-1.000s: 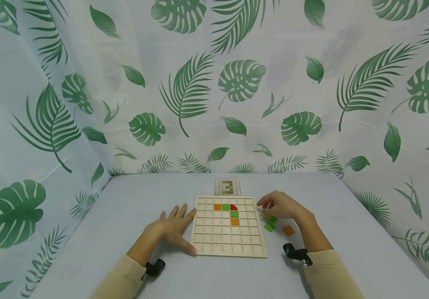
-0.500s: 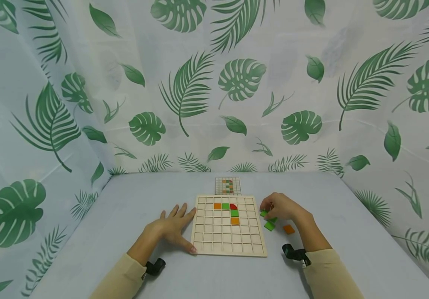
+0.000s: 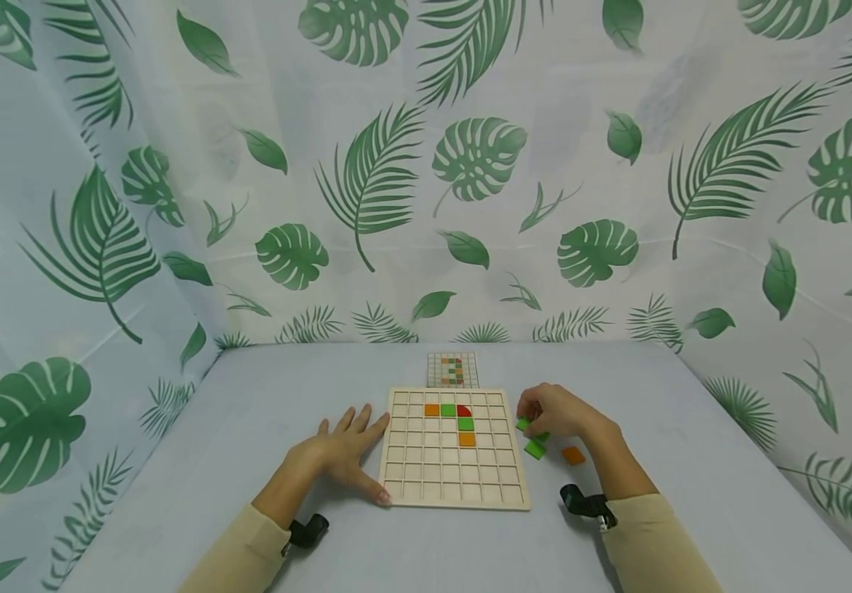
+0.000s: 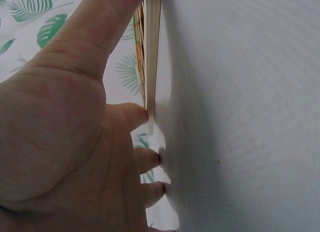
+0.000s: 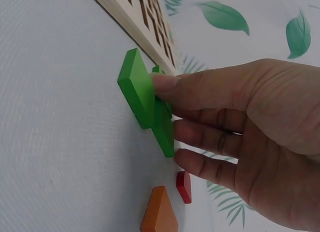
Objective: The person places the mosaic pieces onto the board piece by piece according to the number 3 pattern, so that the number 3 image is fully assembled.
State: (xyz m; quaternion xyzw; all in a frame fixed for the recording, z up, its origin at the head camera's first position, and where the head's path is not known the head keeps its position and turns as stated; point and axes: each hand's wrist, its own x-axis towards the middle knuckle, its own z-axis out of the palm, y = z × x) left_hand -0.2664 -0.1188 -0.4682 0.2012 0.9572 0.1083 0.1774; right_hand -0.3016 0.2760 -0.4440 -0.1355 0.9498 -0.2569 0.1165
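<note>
Your left hand [image 3: 346, 453] is spread wide, with the thumb and the index finger touching the left edge of the square board of pale wood [image 3: 456, 490]. It grips nothing; it rests on the surface [image 3: 396, 556] beside this board. Your right hand [image 3: 558, 410] is narrow, its fingers bent, just right of the board among the flat green tiles [image 3: 535, 450]. In the right wrist view, your thumb touches these green tiles and the other fingers are close behind them, but I cannot tell whether one is really held.

The board lies flat in front of you and carries a grid of square cells. In the second row from its far edge sit an orange square tile [image 3: 432, 410], a green square tile [image 3: 448, 410] and a red quarter-round tile [image 3: 464, 411], side by side. Below the red one come a second green tile [image 3: 466, 424] and then a second orange tile [image 3: 466, 440].

A loose orange tile [image 3: 573, 455] lies near your right wrist, and the right wrist view shows also a loose red tile [image 5: 184, 187]. Beyond the board is a small card with a coloured grid pattern [image 3: 435, 371].
</note>
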